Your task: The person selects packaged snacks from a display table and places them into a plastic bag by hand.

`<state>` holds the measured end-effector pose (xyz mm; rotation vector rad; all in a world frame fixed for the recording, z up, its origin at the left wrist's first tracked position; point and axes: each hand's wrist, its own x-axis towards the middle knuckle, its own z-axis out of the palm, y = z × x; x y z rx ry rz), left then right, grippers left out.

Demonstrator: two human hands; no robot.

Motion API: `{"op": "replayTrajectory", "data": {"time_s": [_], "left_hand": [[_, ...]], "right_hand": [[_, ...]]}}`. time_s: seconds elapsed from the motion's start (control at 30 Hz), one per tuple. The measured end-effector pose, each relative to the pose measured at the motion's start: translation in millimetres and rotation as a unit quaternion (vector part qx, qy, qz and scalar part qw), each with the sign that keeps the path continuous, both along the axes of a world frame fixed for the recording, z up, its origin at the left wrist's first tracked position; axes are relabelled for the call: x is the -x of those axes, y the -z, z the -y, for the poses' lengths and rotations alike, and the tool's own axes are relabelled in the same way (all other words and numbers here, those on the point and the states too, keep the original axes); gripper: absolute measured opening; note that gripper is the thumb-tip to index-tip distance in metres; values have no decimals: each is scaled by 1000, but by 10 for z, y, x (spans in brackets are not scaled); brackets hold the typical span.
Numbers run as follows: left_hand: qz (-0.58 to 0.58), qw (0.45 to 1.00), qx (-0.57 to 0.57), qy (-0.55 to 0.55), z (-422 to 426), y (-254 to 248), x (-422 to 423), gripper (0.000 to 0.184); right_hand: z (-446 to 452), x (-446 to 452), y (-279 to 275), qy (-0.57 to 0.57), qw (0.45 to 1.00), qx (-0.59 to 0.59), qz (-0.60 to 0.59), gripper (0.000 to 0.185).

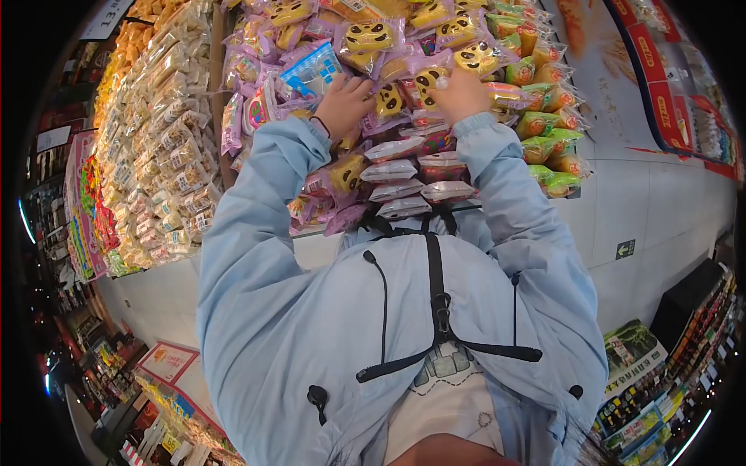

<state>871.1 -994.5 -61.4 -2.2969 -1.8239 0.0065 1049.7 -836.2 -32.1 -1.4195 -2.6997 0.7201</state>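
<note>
Touching panda-faced packets with right hand, left hand beside blue packet

Packets ahead, snack pile to their left.

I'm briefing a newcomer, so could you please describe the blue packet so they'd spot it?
Start at the central heap of wrapped snacks. Toward its left side, just beyond the left hand, lies the tilted blue packet. Its bright colour stands out against purple and yellow wrappers.
</note>
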Motion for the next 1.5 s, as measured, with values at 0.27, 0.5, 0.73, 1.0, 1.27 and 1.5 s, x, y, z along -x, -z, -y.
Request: {"op": "replayTrajectory", "data": {"time_s": [0.27,0.5,0.73,1.0,1.27,1.5], "left_hand": [[52,993,-45,-94,-11,-155,119,37],[198,971,-122,-46,-253,-394,522,43],[77,968,-178,-161,-590,-187,560,43],[141,972,-174,-65,-405,-346,187,42],[297,952,-8,67,-180,-360,-1013,43],[250,963,82,61,-408,-316,-1676,60]], "right_hand": [[-29,-8,-5,20,996,-26,-86,47],[39,29,-177,-48,998,-4,-39,40],[166,328,281,-128,978,-47,-159,43],[590,-252,55,-83,980,-45,-173,45],[921,-1620,195,48,966,-59,-246,30],[409,-2735,401,259,919,-210,-209,48]]}}
